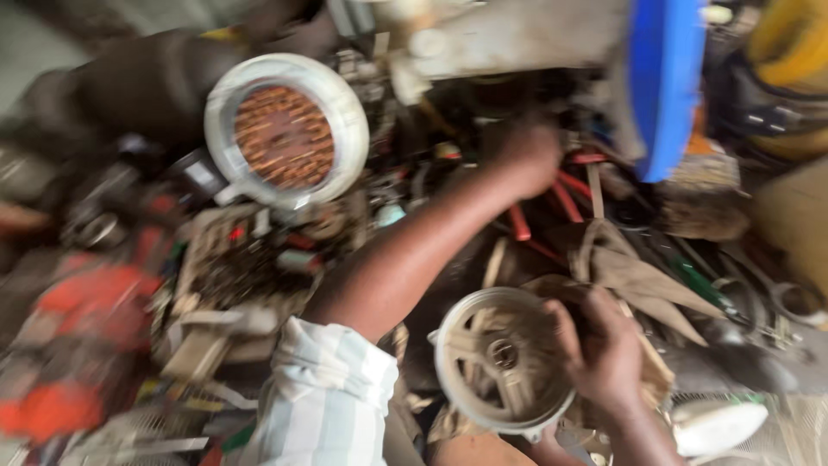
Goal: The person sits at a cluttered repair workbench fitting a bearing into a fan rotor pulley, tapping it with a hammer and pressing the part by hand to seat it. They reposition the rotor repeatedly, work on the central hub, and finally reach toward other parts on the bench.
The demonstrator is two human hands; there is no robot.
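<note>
**Motor end cover in one hand, other hand deep in the parts pile**

Frame is pretty motion-blurred, so take the small stuff with a grain of salt.

Far left of the scene is a jumble of orange and red bits (95,298) and dark metal junk, too smeared to name. Just right of that, toward the far side, a round white motor housing (286,131) lies face up so its copper windings show, probably set that way so the coil stays in view and off the clutter.

The left hand (528,154) reaches out over the middle of the pile, arm in a striped sleeve (323,399) crossing the frame. It's right among some red-handled tools (552,203), and seems curled, but I can't tell whether it's actually gripping anything.

Near side, centre-right: the round dusty end cover (500,358), spoked with a hub hole in the middle. The right hand (604,349) is clamped on its right edge, fingers wrapped over the rim, keeping it tilted up toward the camera, I'd guess so the inner face can be looked at. So the cover sits immediately left of that hand, touching it.

Far right, a blue plastic piece (662,82) stands up at the back, and a yellow container (793,52) beyond it.
</note>
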